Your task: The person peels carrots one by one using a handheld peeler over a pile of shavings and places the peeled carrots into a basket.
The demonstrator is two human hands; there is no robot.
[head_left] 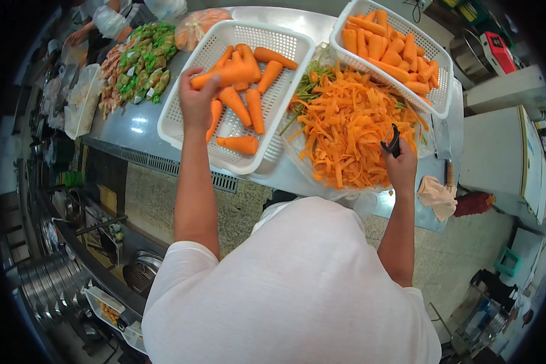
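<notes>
My left hand is closed around the end of a large carrot, over a white perforated basket. Several other carrots lie scattered in that basket. In my right hand is a black-handled peeler, held at the right side of a heap of orange carrot peelings. The heap rests on clear plastic, with some green stems along its left side. Behind the heap, a second white basket holds many carrots.
A pile of green and brownish packets lies at the left of the metal table, near a co-worker's hand. A knife and a pale cloth lie at the right edge. A white cabinet stands beyond.
</notes>
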